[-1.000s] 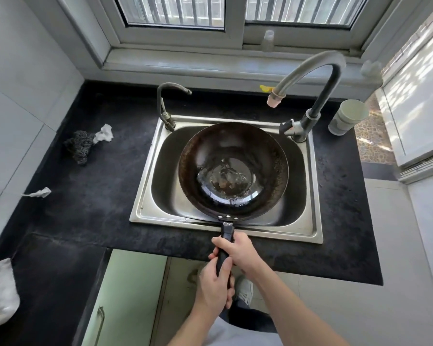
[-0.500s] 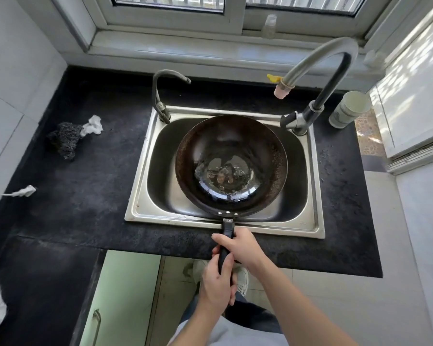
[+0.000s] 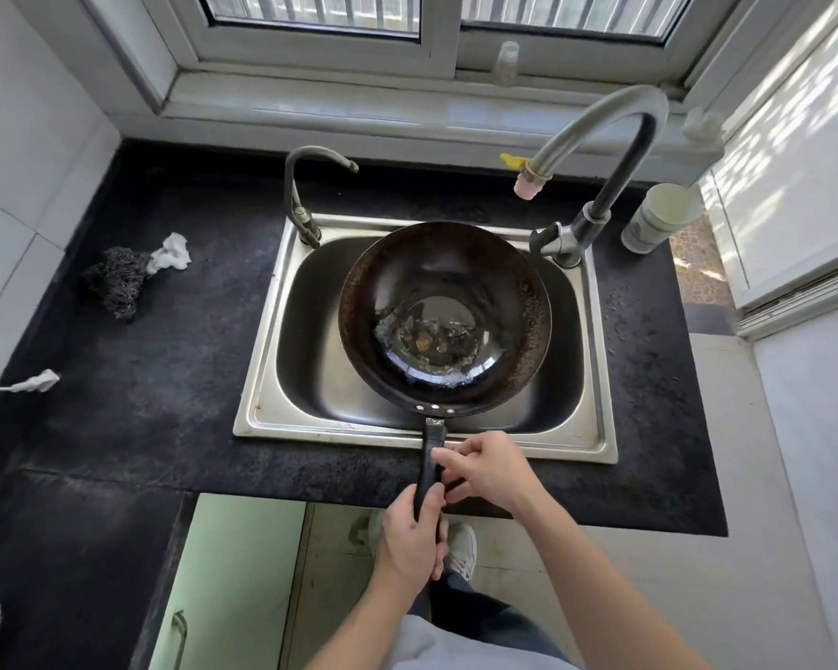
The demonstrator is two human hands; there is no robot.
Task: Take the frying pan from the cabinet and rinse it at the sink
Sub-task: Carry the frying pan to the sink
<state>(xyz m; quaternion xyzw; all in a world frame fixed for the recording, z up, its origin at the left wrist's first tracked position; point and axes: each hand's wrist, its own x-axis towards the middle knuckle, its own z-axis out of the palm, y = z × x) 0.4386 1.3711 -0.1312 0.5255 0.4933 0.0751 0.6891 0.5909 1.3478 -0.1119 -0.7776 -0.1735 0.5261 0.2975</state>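
Observation:
The dark frying pan (image 3: 443,321) sits in the steel sink (image 3: 262,379), with a little water and brown residue pooled in its bottom. Its black handle (image 3: 431,456) sticks out over the sink's front rim toward me. My left hand (image 3: 414,539) grips the near end of the handle. My right hand (image 3: 487,469) lies just right of the handle, its fingers reaching left so that only the fingertips touch it. The tall faucet (image 3: 601,137) arches over the sink's back right corner. No water shows at its spout (image 3: 526,183).
A smaller tap (image 3: 306,195) stands at the sink's back left. On the black counter lie a steel scrubber (image 3: 114,282) and a white scrap (image 3: 170,253) at left, and a white cup (image 3: 659,220) stands at right. A green cabinet door (image 3: 233,573) is below.
My right hand has come off its wrap round the handle and shifted right, leaving only fingertips on it. The pan has stayed in the sink and my left hand keeps its grip.

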